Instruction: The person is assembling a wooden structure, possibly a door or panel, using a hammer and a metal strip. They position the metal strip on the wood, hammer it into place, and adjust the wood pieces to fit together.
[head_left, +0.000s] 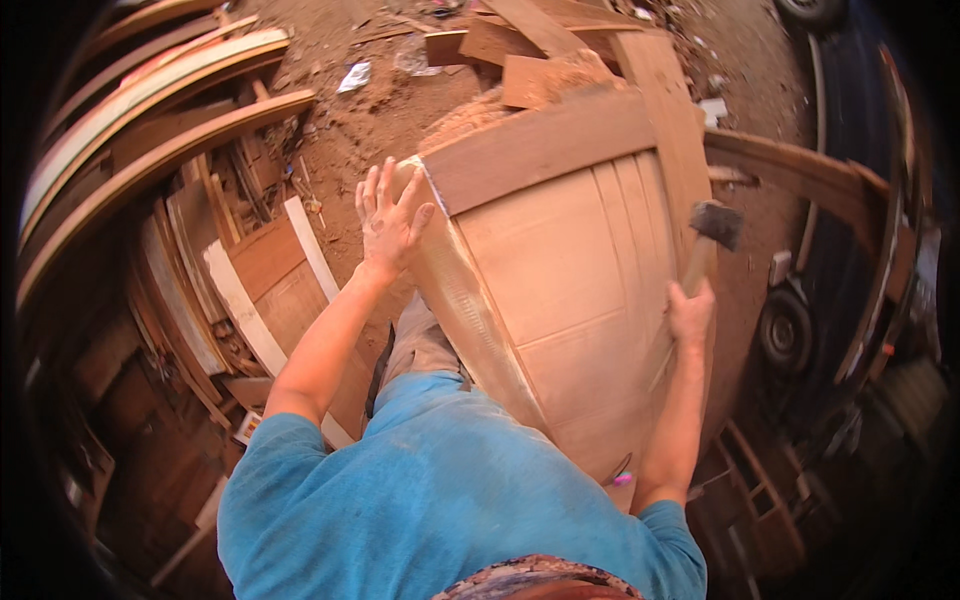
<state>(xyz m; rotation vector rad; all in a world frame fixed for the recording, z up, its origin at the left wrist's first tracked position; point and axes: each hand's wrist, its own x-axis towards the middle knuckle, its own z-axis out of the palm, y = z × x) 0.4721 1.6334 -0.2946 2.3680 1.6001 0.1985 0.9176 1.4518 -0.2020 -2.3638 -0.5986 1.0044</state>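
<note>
A large wooden panelled door [545, 270] lies in front of me, with a wide plank-like rail along its far end and stiles down both sides. My left hand [392, 218] is open, its fingers spread over the door's far left corner. Held by its wooden handle, a hammer [717, 225] is in my right hand [690, 312], above the door's right side. The dark hammer head points away from me, and it looks clear of the wood. A small pink-purple object [623, 479] lies near the door's close end, too small to make out.
Stacked boards and curved wooden pieces [165, 150] fill the left side. Beyond the door, planks [560, 45] and wood shavings [465, 120] cover the dirt floor [370, 120]. On the right are a dark vehicle-like body, a wheel [786, 330] and a long board [800, 165].
</note>
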